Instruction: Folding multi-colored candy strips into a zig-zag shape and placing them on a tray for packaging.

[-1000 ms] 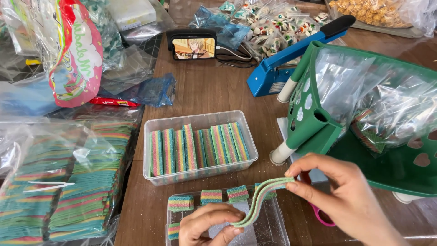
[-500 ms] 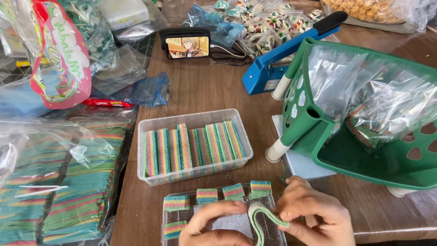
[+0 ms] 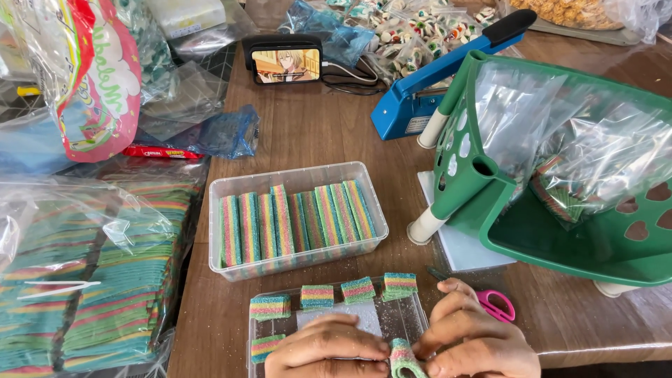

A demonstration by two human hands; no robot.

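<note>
Hands meet at bottom centre over a clear flat tray (image 3: 413, 318). Left hand (image 3: 325, 346) lies flat, fingers closed down, pinching one end of a rainbow sour candy strip (image 3: 402, 355); right hand (image 3: 476, 336) curls tight around the other side, fingertips pressing the strip into a fold or roll, likely so it fits the tray. Strip sits between both hands, at the tray's near edge. Small cut rainbow pieces (image 3: 358, 289) line the tray's far edge in a row, one more at left (image 3: 264, 346). Clear tub (image 3: 297, 222) of upright long strips sits just behind, close for reach. Pink scissors (image 3: 495, 303) lie just beside the right hand. Green basket (image 3: 560, 161) with plastic bags stands tipped at right, blue heat sealer (image 3: 420, 91) behind it. Bagged strips (image 3: 91, 280) stacked at left.
</note>
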